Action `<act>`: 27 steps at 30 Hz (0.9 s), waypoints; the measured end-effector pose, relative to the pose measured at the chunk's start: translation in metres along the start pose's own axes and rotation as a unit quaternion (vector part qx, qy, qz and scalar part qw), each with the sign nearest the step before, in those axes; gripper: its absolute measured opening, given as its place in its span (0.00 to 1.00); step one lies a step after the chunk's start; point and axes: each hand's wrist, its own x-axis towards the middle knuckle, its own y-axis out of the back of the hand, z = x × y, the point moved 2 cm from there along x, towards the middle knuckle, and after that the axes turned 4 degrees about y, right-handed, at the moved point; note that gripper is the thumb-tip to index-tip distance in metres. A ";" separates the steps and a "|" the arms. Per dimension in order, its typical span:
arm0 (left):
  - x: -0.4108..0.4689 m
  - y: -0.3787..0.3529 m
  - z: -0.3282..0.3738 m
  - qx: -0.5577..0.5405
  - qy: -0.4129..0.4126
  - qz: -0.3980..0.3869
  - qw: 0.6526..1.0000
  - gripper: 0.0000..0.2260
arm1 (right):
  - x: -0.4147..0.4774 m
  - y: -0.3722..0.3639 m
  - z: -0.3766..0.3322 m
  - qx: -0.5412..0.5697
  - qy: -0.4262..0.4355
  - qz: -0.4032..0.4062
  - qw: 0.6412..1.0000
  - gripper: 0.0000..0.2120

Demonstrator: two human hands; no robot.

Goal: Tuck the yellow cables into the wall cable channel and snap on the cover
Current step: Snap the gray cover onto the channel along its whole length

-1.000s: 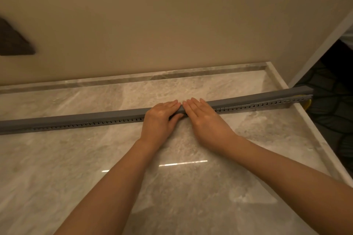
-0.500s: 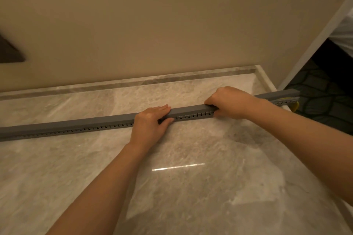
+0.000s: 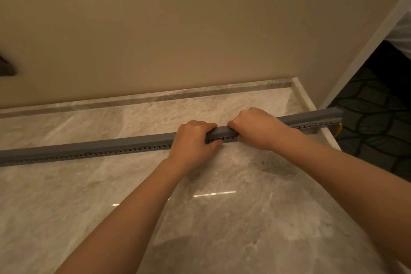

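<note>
A long grey slotted cable channel (image 3: 89, 149) with its cover on top lies across the marble floor, from the left edge to the right threshold. My left hand (image 3: 191, 140) grips the channel near its middle, fingers curled over the top and thumb on the front. Just to the right, my right hand (image 3: 255, 127) grips it the same way, fingers wrapped over the cover. A short bit of yellow cable (image 3: 338, 132) pokes out under the channel's right end. The rest of the cables are hidden inside.
A beige wall (image 3: 200, 29) rises behind, with a marble skirting strip (image 3: 200, 92) at its foot. At the right a white door frame (image 3: 364, 46) opens onto dark patterned carpet (image 3: 378, 122). Glossy marble floor (image 3: 222, 218) spreads toward me.
My right hand slid left along the channel until it sits close beside my left hand. My left hand went from lying flat on the cover to gripping it.
</note>
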 end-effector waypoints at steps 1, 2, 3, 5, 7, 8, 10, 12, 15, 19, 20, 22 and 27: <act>0.003 -0.003 0.006 0.001 -0.008 -0.003 1.000 0.14 | 0.000 0.000 0.000 0.001 0.002 0.001 1.000 0.08; 0.004 -0.007 0.011 -0.003 -0.012 0.000 1.000 0.13 | 0.000 0.000 0.001 0.000 0.003 0.000 1.000 0.08; 0.005 -0.010 0.015 -0.012 -0.014 0.008 1.000 0.12 | 0.000 0.000 0.001 -0.003 0.003 0.000 1.000 0.08; 0.005 -0.013 0.018 -0.030 -0.010 0.031 0.999 0.10 | 0.000 0.000 0.001 -0.009 0.007 -0.003 1.000 0.09; 0.004 -0.015 0.018 -0.039 -0.014 0.046 0.998 0.10 | -0.001 0.001 0.001 -0.023 0.010 -0.007 1.000 0.10; 0.004 -0.015 0.018 -0.043 -0.021 0.050 0.998 0.10 | -0.001 0.001 0.001 -0.033 0.013 -0.007 0.999 0.11; 0.003 -0.014 0.018 -0.047 -0.038 0.061 0.996 0.11 | -0.003 -0.002 -0.001 -0.041 0.020 -0.003 0.999 0.11; 0.001 -0.014 0.019 -0.040 -0.050 0.073 0.995 0.12 | -0.007 -0.008 -0.006 -0.035 0.012 0.016 0.999 0.13; -0.001 -0.016 0.019 0.011 -0.061 0.073 0.995 0.15 | -0.015 -0.019 -0.019 -0.066 -0.029 0.006 0.997 0.21; -0.003 -0.016 0.023 0.109 -0.058 0.071 0.990 0.14 | -0.022 -0.028 -0.035 -0.081 -0.126 -0.002 0.989 0.23; -0.004 -0.016 0.024 0.133 -0.055 0.064 0.988 0.15 | -0.025 -0.028 -0.037 -0.110 -0.140 0.037 0.983 0.23; -0.004 -0.014 0.026 0.178 -0.056 0.050 0.981 0.15 | -0.024 -0.025 -0.038 -0.183 -0.135 0.076 0.971 0.20; 0.003 -0.017 0.025 0.208 -0.064 -0.015 0.976 0.16 | -0.019 -0.030 -0.034 -0.284 -0.112 0.106 0.946 0.15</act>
